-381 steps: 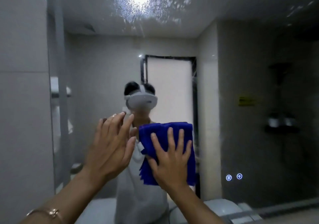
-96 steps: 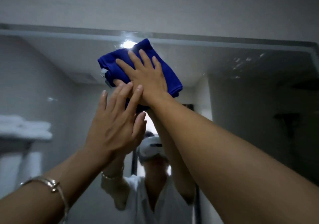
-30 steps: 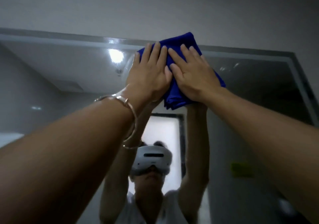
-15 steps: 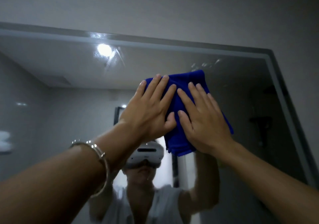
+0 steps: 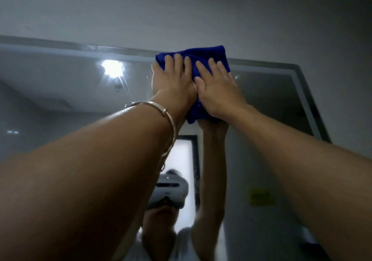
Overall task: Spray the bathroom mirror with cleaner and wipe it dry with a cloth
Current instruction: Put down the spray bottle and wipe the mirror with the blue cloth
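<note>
A folded blue cloth [image 5: 203,56] is pressed flat against the top edge of the bathroom mirror [image 5: 60,91], partly overlapping the frame. My left hand [image 5: 173,81], a bangle on its wrist, lies palm-down on the cloth's left half. My right hand [image 5: 217,87] lies palm-down on its right half, thumbs nearly touching. Both arms reach up and forward. Wet streaks show on the glass around the reflected ceiling light [image 5: 112,69]. No spray bottle is in view.
The mirror's grey frame [image 5: 306,99] runs along the top and down the right side, with plain wall [image 5: 181,9] above. The glass reflects a person wearing a headset, a bright doorway and a yellow sticker [image 5: 259,197].
Both hands have pushed the cloth up from the upper middle of the glass to the mirror's top edge. My view has tilted upward.
</note>
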`<action>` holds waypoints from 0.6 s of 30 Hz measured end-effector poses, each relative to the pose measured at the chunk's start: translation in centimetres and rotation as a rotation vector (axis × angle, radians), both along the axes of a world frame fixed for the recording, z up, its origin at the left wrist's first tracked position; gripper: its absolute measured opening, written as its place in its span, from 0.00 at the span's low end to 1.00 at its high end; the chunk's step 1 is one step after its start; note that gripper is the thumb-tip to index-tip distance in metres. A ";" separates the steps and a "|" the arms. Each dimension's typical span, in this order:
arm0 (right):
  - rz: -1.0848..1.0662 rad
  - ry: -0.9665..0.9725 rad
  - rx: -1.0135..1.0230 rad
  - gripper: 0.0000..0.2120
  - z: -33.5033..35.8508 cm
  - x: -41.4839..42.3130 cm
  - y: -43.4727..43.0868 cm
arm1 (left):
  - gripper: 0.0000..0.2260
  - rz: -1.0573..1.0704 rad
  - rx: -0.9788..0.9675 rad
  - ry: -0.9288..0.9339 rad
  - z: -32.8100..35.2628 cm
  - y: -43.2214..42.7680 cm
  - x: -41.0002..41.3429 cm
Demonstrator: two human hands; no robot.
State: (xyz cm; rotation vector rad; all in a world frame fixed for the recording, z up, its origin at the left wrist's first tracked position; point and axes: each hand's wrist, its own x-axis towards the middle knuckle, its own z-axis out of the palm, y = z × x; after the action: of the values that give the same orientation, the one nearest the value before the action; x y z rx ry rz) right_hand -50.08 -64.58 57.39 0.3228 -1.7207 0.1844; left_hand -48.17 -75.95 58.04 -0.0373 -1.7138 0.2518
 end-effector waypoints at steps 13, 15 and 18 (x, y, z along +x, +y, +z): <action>-0.046 -0.134 -0.065 0.25 -9.5 2.9 0.8 | 0.29 -0.123 -0.230 -0.254 -9.4 -0.8 0.8; -0.002 -0.154 -0.113 0.24 -8.9 3.8 -0.6 | 0.29 -0.101 -0.281 -0.232 -9.3 -2.2 1.1; 0.043 -0.217 -0.161 0.28 -8.5 4.3 -3.4 | 0.28 -0.049 -0.308 -0.209 -8.9 -4.7 1.3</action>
State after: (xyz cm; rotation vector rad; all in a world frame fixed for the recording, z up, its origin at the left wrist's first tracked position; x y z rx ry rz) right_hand -45.80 -67.95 48.86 0.2272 -1.9000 0.3996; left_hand -46.90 -80.64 49.12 -0.3424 -1.8640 0.4880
